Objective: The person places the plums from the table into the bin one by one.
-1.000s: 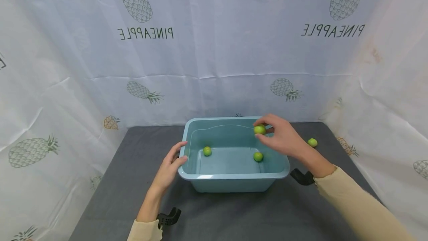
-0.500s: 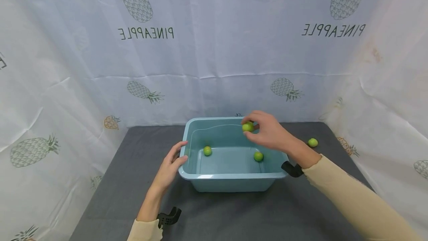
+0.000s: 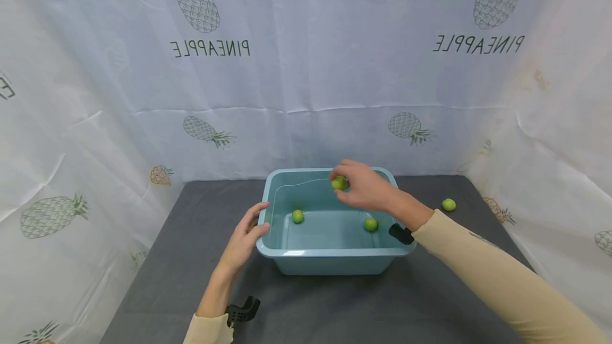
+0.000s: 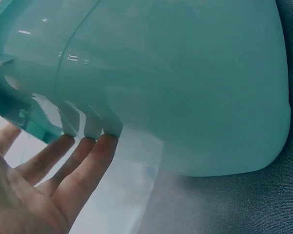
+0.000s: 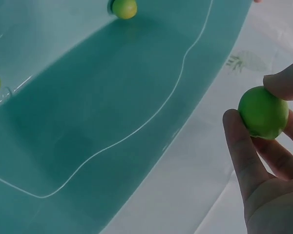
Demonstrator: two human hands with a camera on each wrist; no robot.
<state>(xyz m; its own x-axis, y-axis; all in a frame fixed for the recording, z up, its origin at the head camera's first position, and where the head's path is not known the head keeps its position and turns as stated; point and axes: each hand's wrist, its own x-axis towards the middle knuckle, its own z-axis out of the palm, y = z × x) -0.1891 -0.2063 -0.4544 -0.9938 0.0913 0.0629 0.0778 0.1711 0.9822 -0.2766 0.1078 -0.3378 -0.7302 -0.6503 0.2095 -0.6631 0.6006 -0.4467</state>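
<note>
A small round lime (image 3: 339,182) is pinched between the thumb and fingers of my right hand (image 3: 364,187), over the far side of a blue-green plastic basin (image 3: 325,252). The right wrist view shows the held lime (image 5: 262,112) near the fingertips. Down on the basin floor sit one lime (image 3: 297,216) toward the left and another lime (image 3: 370,224) toward the right. My left hand (image 3: 241,243) holds the basin's left rim, its thumb and index fingertip at the edge. In the left wrist view, the fingers (image 4: 90,170) touch the outer wall under the rim.
Another lime (image 3: 448,205) lies on the dark grey table (image 3: 186,259), right of the basin. White cloth with pineapple prints (image 3: 311,68) hangs behind the table and along both sides. Each wrist wears a black mount (image 3: 244,309).
My right hand has carried the lime leftward over the basin, from near its right end toward the middle. The left hand, the basin and the other limes have stayed in place.
</note>
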